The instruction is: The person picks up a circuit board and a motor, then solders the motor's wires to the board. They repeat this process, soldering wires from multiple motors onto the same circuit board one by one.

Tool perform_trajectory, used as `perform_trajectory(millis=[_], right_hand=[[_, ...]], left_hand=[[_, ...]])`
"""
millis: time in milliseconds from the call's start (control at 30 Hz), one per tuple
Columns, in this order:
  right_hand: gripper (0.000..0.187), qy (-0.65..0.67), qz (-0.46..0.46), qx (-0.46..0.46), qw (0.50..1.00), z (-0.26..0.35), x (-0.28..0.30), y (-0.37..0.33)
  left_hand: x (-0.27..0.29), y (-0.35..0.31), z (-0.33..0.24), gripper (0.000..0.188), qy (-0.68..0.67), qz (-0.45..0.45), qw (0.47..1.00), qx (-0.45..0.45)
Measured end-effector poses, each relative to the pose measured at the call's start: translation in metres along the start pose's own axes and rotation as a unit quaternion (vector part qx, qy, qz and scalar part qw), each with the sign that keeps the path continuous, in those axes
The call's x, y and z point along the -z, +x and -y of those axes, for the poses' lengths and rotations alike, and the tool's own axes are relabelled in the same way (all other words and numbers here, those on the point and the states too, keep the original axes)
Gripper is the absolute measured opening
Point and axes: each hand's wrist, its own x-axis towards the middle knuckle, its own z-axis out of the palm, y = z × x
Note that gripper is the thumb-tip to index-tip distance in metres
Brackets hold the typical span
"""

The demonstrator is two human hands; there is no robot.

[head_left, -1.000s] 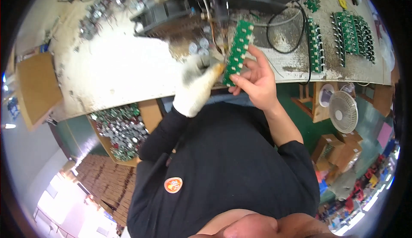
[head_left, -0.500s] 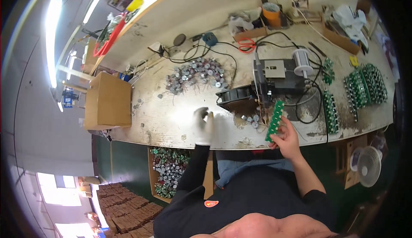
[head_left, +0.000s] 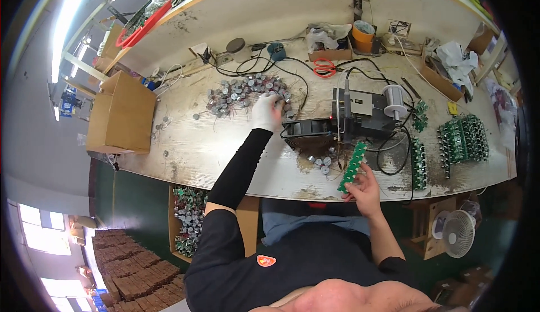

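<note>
My left hand (head_left: 268,113), in a white glove with bare fingertips, reaches into the right end of a pile of small round metal components with thin wires (head_left: 233,94). Its fingertips are bent down among them; whether they grip one is hidden. My right hand (head_left: 364,191) is closed on the lower end of a green circuit board strip (head_left: 352,167), held tilted above the front of the bench. Just beyond the strip stands a soldering station (head_left: 363,107) with an upright iron and a white solder spool (head_left: 395,102). A black fan (head_left: 308,134) sits left of it.
Several loose round components (head_left: 323,163) lie before the fan. Finished-looking board strips (head_left: 464,139) are stacked at right, beside another strip (head_left: 418,163). Red scissors (head_left: 324,68) and black cables lie behind. A cardboard box (head_left: 121,112) stands at left; a full carton (head_left: 190,216) sits below the bench edge.
My left hand has moved forward from the bare bench top to the component pile. My right hand still holds the circuit board strip, and the whole view has shifted slightly.
</note>
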Motion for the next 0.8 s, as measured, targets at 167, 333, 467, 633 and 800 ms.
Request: perform_trajectory(millis=[167, 333, 467, 633, 800], right_hand=[[0.069, 0.004, -0.004, 0.002, 1.0, -0.001, -0.003, -0.003], [0.069, -0.01, 0.007, -0.006, 1.0, 0.002, -0.001, -0.003], [0.07, -0.007, 0.007, -0.007, 1.0, 0.003, 0.001, -0.005], [0.069, -0.01, -0.006, -0.004, 1.0, -0.005, 0.004, -0.003], [0.068, -0.017, -0.006, 0.003, 1.0, -0.001, 0.0, -0.001]], left_hand=[[0.008, -0.004, 0.026, 0.019, -0.103, -0.072, 0.991, 0.034], [0.037, -0.02, 0.026, 0.018, -0.328, -0.082, 0.928, 0.155], [0.073, -0.047, 0.003, 0.026, -0.45, -0.085, 0.867, 0.196], [0.079, -0.098, 0.001, 0.029, -0.437, -0.078, 0.872, 0.206], [0.07, -0.144, -0.021, 0.03, -0.462, -0.019, 0.848, 0.258]])
